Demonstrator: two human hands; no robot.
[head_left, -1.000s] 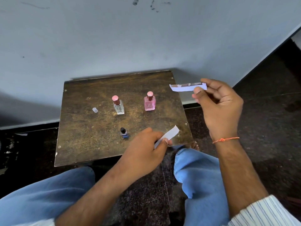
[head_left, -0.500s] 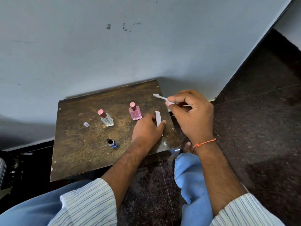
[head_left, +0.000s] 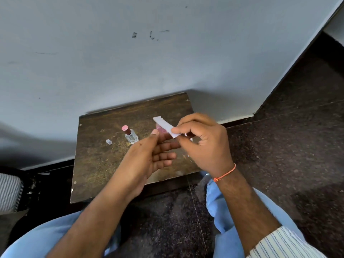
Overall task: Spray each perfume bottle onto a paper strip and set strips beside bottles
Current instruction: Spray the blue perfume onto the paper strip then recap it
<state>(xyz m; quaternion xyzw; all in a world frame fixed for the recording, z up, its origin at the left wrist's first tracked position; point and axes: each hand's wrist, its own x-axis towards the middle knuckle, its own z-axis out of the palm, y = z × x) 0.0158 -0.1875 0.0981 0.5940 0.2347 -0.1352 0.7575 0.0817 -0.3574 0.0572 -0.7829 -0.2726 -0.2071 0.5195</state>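
We note the left hand point(head_left: 149, 161) has let go of its strip and now lies open, palm up, fingers straight, just under the right hand point(head_left: 202, 144), which pinches one paper strip point(head_left: 166, 126) above the pink bottle point(head_left: 160, 129). The clear bottle point(head_left: 131, 135) stands left of the pinch; we judge spraying not yet begun.

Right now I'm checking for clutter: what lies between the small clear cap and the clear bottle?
Nothing. In the head view, only bare tabletop separates the cap from the clear bottle.
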